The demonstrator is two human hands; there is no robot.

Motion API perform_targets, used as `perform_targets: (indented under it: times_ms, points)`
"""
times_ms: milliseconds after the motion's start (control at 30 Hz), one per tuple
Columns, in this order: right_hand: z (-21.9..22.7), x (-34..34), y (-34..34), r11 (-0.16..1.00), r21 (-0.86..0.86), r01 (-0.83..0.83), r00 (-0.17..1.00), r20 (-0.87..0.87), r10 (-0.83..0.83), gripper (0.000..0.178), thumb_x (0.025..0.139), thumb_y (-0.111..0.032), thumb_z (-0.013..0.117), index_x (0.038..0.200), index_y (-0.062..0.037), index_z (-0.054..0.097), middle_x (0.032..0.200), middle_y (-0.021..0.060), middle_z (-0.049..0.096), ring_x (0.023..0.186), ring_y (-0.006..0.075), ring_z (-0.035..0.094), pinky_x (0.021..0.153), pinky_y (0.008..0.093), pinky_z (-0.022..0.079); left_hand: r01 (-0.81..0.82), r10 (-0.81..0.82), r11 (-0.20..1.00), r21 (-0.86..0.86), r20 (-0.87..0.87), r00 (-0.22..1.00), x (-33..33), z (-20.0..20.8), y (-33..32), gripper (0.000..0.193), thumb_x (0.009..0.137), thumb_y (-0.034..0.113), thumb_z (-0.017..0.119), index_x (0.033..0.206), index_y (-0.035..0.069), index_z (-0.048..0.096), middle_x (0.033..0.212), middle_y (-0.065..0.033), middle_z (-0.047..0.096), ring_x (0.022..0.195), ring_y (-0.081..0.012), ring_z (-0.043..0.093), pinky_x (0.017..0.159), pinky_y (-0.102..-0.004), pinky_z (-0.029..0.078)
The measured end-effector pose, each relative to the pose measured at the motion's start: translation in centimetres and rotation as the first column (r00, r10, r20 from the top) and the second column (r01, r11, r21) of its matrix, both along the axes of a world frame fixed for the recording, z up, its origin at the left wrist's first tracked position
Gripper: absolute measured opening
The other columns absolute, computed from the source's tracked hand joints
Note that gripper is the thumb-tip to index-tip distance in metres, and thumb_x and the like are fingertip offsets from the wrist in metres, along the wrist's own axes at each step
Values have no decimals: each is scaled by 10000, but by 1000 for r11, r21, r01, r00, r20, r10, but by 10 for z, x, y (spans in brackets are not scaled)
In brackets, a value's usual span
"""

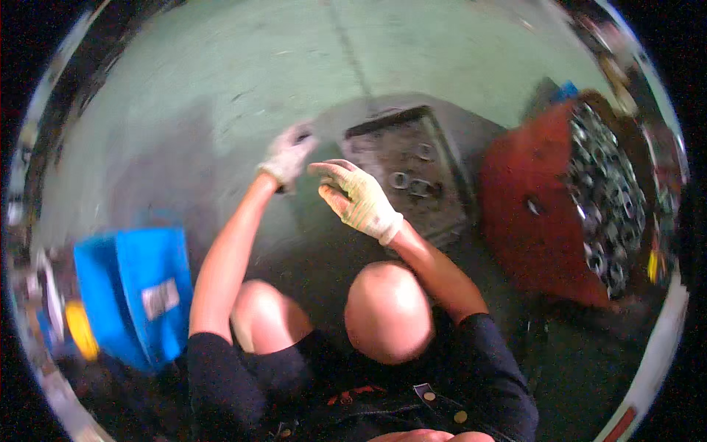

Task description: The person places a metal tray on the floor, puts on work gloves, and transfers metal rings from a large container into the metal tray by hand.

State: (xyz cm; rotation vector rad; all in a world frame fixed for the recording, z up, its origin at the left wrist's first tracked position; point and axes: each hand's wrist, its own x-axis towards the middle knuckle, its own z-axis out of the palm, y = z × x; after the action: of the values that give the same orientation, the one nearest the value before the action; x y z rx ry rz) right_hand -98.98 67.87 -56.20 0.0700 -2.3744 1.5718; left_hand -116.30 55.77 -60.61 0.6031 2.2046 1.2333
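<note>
My left hand [289, 156], in a pale work glove, is stretched forward over the floor to the left of a dark metal tray [449, 155]. Motion smears its fingers, and a dark patch shows near their tips; whether anything is held there is unclear. My right hand [362, 202], in a whitish-yellow knit glove, hovers by the tray's near left side. Its fingers point left, with the thumb apart from them, and nothing shows between them. Several metal rings lie in the tray, among them one flat ring [400, 180] near its middle.
To the right stands a red bin [523, 206] heaped with metal rings [607, 191]. At the left is a blue bin [158, 258] with a white label, beside a yellow object [81, 330]. My bare knees are close below my hands. Green floor [243, 59] stretches ahead.
</note>
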Motion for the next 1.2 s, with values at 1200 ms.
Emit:
perform_targets:
  times_ms: [1200]
  points:
    - [173,343,313,518,728,449,455,313,-834,657,725,-300,760,1293,-67,525,1316,172,529,1211,351,498,1007,375,420,882,-955,73,-465,-287,-72,302,161,415,935,597,504,810,1341,121,394,1213,-152,540,1156,-356,506,908,-491,478]
